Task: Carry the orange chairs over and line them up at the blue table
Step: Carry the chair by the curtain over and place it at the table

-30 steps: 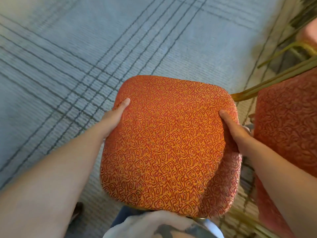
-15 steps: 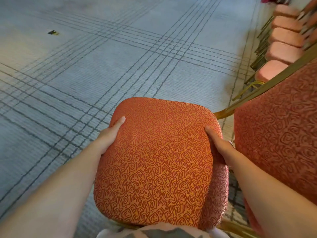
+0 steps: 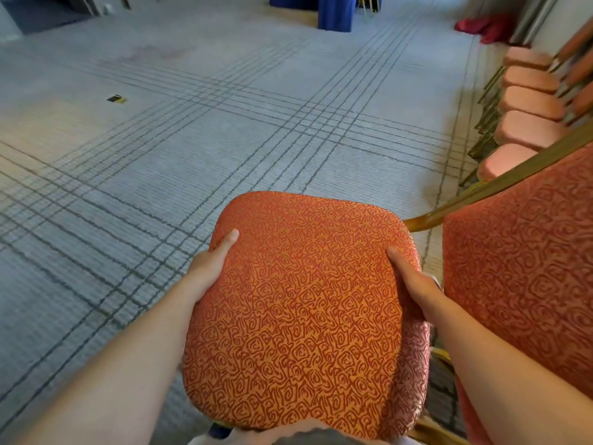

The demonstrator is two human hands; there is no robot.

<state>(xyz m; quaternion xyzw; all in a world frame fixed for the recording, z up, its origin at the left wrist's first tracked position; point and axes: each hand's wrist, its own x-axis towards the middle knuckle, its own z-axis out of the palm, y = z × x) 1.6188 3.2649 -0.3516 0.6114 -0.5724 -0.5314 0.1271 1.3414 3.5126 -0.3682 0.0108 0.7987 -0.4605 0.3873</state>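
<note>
A: Listing item one: orange chair (image 3: 298,316), seat cushion with a dark red swirl pattern, was at six o'clock in the head view, seat facing up, right in front of the person's body.

B: How was it held?

A: Left hand (image 3: 208,268) was on the seat's nine o'clock edge, thumb lying on top of the fabric, fingers hidden under the rim. Right hand (image 3: 414,284) was on the three o'clock edge, thumb on top, fingers wrapped out of sight beneath. Each grip was closed around the cushion edge; both forearms were bare.

B: Item two?

A: Padded back panel (image 3: 519,284), same swirl fabric, was at three to four o'clock, just beside the right forearm. A gold metal frame bar (image 3: 481,194) ran along its upper edge towards two o'clock. I could not tell whether it belonged to the held chair.

B: Further stock?

A: Row of pink-orange chair seats (image 3: 529,101), on gold legs, stood at one to two o'clock along the wall. Blue desk (image 3: 333,11), draped in blue cloth, stood at twelve o'clock, well apart from the held chair. Red cloth heap (image 3: 481,25) lay at one o'clock. Grey carpet (image 3: 160,155) with dark crossing lines covered the floor; a small floor plate (image 3: 116,98) sat at ten o'clock.
</note>
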